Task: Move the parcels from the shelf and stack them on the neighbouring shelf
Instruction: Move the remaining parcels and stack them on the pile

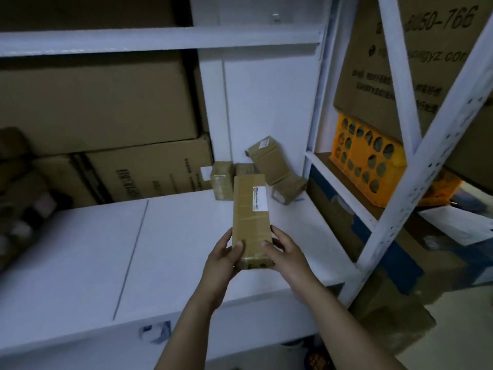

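Note:
A long brown taped parcel [250, 212] with a white label is held over the white shelf board [106, 257]. My left hand [225, 259] grips its near left side, thumb on top. My right hand [282, 252] grips its near right side, thumb also on top. Behind it, at the shelf's back right, lie three more brown parcels: a small one [221, 180] with a white label, one [244, 169] mostly hidden, and a longer one [277, 169] leaning tilted against the wall.
Large cardboard boxes [101, 102] fill the back left of the shelf. A white upright post [394, 206] divides off the neighbouring shelf on the right, which holds an orange crate [368, 161] and a big printed carton [416, 68].

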